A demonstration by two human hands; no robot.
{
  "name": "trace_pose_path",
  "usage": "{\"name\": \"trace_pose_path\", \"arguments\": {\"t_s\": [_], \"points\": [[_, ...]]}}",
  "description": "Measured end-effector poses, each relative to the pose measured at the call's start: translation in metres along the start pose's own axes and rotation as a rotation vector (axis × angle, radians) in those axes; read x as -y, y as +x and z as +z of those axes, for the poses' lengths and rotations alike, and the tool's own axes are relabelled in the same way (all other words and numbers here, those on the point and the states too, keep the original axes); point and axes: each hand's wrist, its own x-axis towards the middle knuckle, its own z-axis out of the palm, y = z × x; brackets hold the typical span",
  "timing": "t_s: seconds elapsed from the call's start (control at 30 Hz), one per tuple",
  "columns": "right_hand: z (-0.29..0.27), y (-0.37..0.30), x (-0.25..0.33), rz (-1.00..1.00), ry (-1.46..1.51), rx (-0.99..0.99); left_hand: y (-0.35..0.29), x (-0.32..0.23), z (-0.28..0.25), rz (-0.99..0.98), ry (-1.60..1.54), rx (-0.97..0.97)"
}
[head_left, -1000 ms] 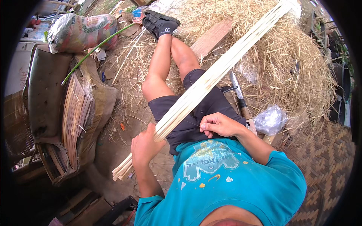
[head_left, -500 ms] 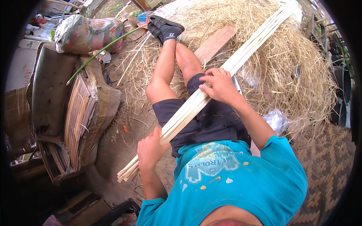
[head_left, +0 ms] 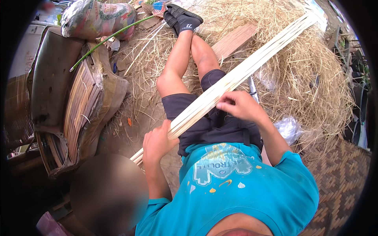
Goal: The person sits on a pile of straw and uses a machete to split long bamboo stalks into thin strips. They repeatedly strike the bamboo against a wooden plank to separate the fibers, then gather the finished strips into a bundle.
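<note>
A long bundle of pale, thin wooden or bamboo strips [head_left: 252, 63] lies slantwise across my lap, from lower left to upper right. My left hand [head_left: 158, 141] is closed round it near its lower end, thumb on top. At the bundle's near edge, above my shorts, is my right hand [head_left: 242, 107]. Its fingers are bent and the thumb meets the index finger in a pinch beside the strips; whatever is between the fingertips is too small to make out. The strips fan slightly apart toward their far end.
Dry straw-like shavings [head_left: 307, 78] heap up at the right, around a reddish board [head_left: 235, 40]. A torn padded seat [head_left: 51, 86] with slats stands at the left, near a stuffed sack [head_left: 96, 19] and a green stalk [head_left: 112, 36]. Woven matting [head_left: 338, 185] covers the lower right. A blurred patch hides the lower left.
My right hand has come off the top of the strips and drawn back toward me to their near edge, its fingers curling. My left hand keeps its grip.
</note>
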Motion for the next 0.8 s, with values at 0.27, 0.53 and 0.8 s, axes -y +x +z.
{"name": "trace_pose_path", "arguments": {"t_s": [0.27, 0.53, 0.8], "points": [[0.077, -0.011, 0.026, -0.257, 0.101, 0.133, 0.011, 0.005, -0.007, 0.004, -0.047, 0.039], [0.100, -0.016, 0.011, 0.073, 0.538, 0.465, 0.015, 0.006, -0.010, -0.017, -0.029, 0.085], [0.145, 0.006, 0.017, 0.544, 1.187, 0.368, 0.012, 0.005, -0.012, -0.035, -0.039, 0.103]]}}
